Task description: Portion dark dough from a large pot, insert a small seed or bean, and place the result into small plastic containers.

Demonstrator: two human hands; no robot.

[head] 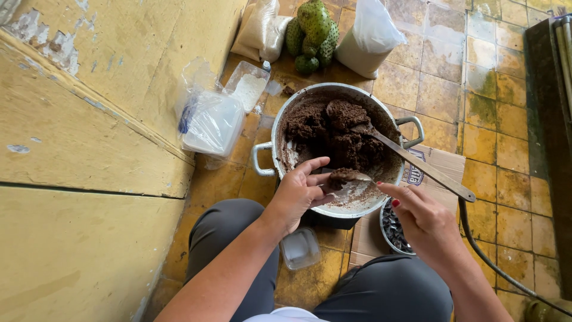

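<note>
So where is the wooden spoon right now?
The wooden spoon leans in the metal pot, blade in the brown mixture, handle out past the right rim.

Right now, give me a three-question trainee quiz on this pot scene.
1. True or false: the wooden paddle leans in the metal pot with its handle past the rim.
2. Which hand holds a lump of the brown mixture at the pot's near rim? A) left hand B) right hand
3. What stands on the floor tiles beyond the pot, between the two plastic bags of pale powder?

Key
1. True.
2. A; the right hand hovers beside it, fingertips toward the lump.
3. Bumpy green fruits.
</note>
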